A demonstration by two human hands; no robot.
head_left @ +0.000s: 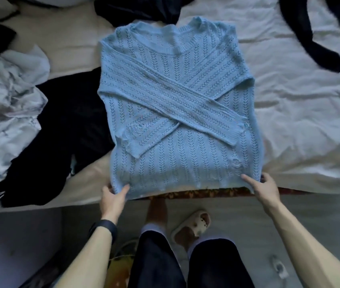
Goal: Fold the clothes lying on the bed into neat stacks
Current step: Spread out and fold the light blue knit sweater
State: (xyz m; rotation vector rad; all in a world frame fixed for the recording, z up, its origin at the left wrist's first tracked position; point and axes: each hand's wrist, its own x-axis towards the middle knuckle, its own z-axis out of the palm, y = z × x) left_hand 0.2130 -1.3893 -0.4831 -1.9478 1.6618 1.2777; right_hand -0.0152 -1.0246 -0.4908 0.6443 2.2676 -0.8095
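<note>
Pinching the blue sweater's hem: left hand, right hand.

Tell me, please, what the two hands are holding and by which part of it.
Both hold the light blue knit sweater by its bottom hem. The left hand pinches the left corner and the right hand the right corner, each with its thumb on top.

The bed carries blue sweater (sleeves crossed), w/ black garment & pale clothes at left.
</note>
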